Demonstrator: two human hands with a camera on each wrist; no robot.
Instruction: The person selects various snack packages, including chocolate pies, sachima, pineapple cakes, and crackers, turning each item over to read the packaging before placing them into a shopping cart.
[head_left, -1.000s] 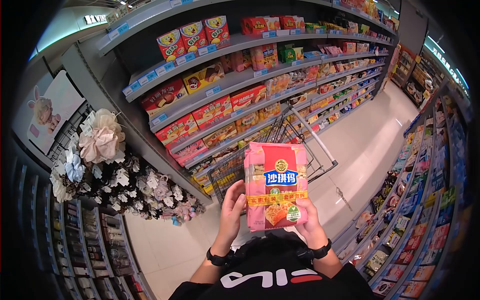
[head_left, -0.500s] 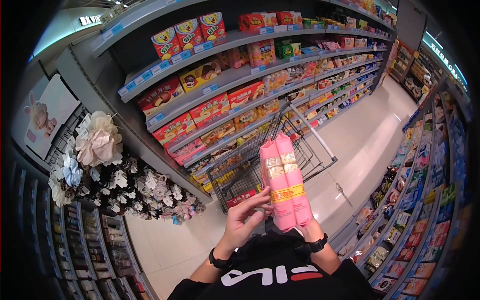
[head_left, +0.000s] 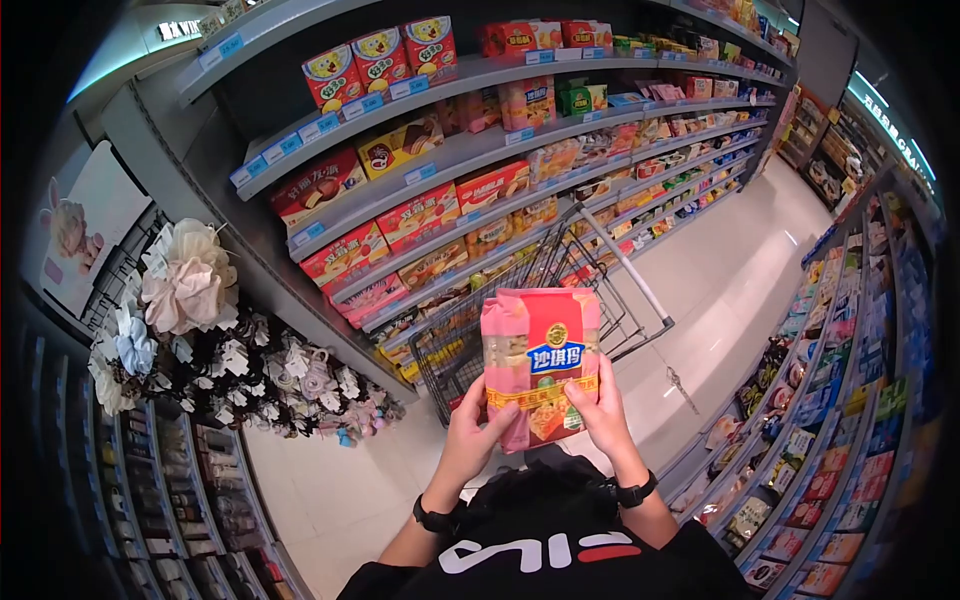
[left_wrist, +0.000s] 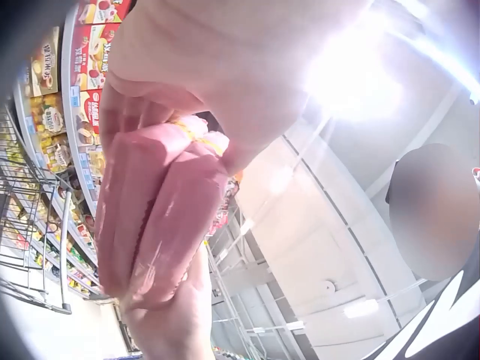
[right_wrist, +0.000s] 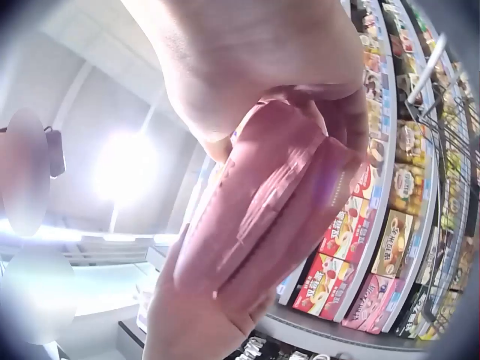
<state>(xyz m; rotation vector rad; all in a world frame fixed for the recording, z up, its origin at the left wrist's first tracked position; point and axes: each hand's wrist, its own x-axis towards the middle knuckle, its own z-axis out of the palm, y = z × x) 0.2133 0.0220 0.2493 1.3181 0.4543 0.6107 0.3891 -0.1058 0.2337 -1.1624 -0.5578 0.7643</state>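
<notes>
A pink and red snack package [head_left: 545,350] with a yellow band is held upright before the chest, its printed front facing up to the head camera. The left hand [head_left: 470,430] grips its left side, thumb on the front. On the right side the right hand [head_left: 600,412] grips it, thumb over the lower front. In the left wrist view the pack's pink end [left_wrist: 169,202] shows two wrapped halves side by side, between both hands. The right wrist view shows the pink package [right_wrist: 255,202] from below, fingers curled round it.
A wire shopping cart [head_left: 450,345] stands just beyond the package, its handle [head_left: 630,270] to the right. Behind it are shelves of boxed snacks [head_left: 418,218]. Hair accessories [head_left: 190,290] hang at the left; more stocked shelving [head_left: 830,440] runs along the right.
The package was turned to show its narrow side half a second ago; now its front faces the camera again. The left hand, which was loosely at its side, has closed round its left edge.
</notes>
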